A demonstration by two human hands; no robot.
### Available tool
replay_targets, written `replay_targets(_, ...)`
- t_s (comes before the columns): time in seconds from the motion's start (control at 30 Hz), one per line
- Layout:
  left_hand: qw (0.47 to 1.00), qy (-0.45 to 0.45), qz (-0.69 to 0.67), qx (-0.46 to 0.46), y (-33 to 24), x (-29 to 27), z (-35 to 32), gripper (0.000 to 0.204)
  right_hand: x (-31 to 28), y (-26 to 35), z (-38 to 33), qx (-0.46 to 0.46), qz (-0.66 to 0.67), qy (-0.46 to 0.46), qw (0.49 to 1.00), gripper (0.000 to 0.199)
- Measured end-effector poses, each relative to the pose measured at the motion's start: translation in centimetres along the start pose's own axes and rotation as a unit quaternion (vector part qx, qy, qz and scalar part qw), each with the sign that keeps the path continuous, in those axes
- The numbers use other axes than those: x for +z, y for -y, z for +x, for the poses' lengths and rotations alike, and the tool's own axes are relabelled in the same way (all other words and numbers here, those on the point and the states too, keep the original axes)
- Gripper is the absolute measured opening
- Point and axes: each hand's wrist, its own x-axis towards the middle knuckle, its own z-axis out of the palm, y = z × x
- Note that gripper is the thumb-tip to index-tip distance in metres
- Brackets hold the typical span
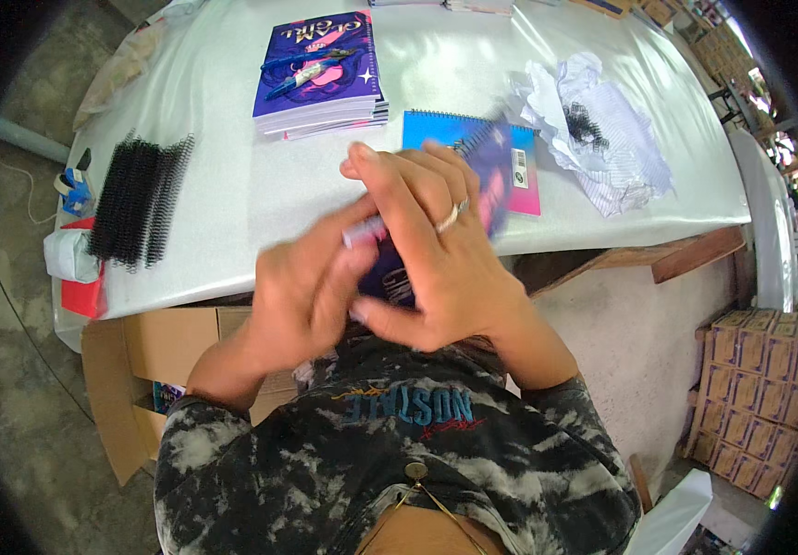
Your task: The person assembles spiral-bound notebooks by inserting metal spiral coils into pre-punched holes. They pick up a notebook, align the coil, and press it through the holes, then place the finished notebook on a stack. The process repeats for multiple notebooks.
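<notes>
Close to my body, at the table's near edge, a notebook with a dark purple and pink cover [498,180] is held at a tilt between my hands, blurred by motion. My left hand [302,291] has its fingers bent in at the notebook's left side, closed on it. Over the cover lies my right hand [436,254], a ring on one finger, its thumb toward me and its fingers reaching across to the left fingertips. Both hands hide much of the notebook. Just beyond them a blue and pink spiral notebook [417,129] lies flat.
A stack of purple notebooks [311,97] bears blue pliers-like tools [306,74]. Black spiral coils [140,199] lie at left, beside a blue tape dispenser [75,191]. Crumpled paper [616,153] with more coils sits at right. An open cardboard box [172,342] stands below; stacked cartons [755,398] at right.
</notes>
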Motion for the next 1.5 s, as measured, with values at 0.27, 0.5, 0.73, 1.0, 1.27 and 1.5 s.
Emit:
replay_targets(0.27, 0.918, -0.004, -0.329, -0.221, 6.2, 4.0, 2.1, 0.012, 1.5, -4.3, -3.1, 0.390, 0.340, -0.128, 0.846, 0.020)
replay_targets(0.5, 0.913, 0.015, -0.364, -0.184, 8.1, 4.1, 1.5, 0.008, 1.6, -4.7, -3.9, 0.316, 0.252, 0.045, 0.914, 0.022)
replay_targets(0.73, 0.891, 0.027, -0.399, -0.215, 8.2, 4.1, 1.5, 0.009, 3.0, -4.4, -4.8, 0.380, 0.297, -0.097, 0.871, 0.021)
replay_targets(1.0, 0.883, 0.026, -0.400, -0.242, 9.3, 4.5, 1.4, 0.013, 3.6, -4.8, -5.1, 0.313, 0.108, -0.038, 0.943, 0.019)
replay_targets(1.27, 0.857, 0.115, -0.400, -0.304, 8.1, 2.7, 2.3, 0.018, 3.7, -3.9, -5.3, 0.350, 0.280, -0.099, 0.889, 0.015)
replay_targets(1.5, 0.873, 0.199, -0.364, -0.256, 9.3, 2.3, 2.6, 0.014, 3.1, -2.0, -4.4, 0.414, 0.263, -0.063, 0.869, 0.012)
